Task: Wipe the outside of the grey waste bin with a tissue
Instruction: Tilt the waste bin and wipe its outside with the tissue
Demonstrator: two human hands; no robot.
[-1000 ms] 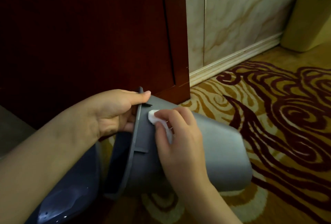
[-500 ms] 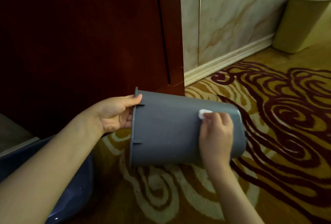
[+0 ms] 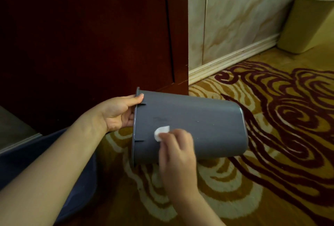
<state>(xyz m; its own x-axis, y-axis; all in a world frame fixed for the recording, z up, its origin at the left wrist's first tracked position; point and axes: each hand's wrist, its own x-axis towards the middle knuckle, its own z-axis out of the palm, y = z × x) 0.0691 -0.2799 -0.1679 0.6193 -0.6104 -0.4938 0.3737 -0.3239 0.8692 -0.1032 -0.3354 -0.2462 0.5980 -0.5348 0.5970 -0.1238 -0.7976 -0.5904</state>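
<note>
Swirl-patterned carpet [image 3: 271,117]; smooth grey bin [image 3: 198,117], folded tissue [image 3: 160,132].

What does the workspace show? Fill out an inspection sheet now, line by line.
Surface: patterned yellow, cream and dark red carpet.
Job's things: grey plastic waste bin held on its side, rim toward the person, base pointing right; small white tissue pressed on its outer wall near the rim.
Clutter: yellow-green bin by the far wall; dark blue rounded object at lower left, unclear what it is.
Grips: left hand holds the grey bin's rim; right hand pinches the tissue.
Cables: nothing seen.
Surroundings: dark red-brown wooden panel; marble-look wall with pale skirting board.
</note>
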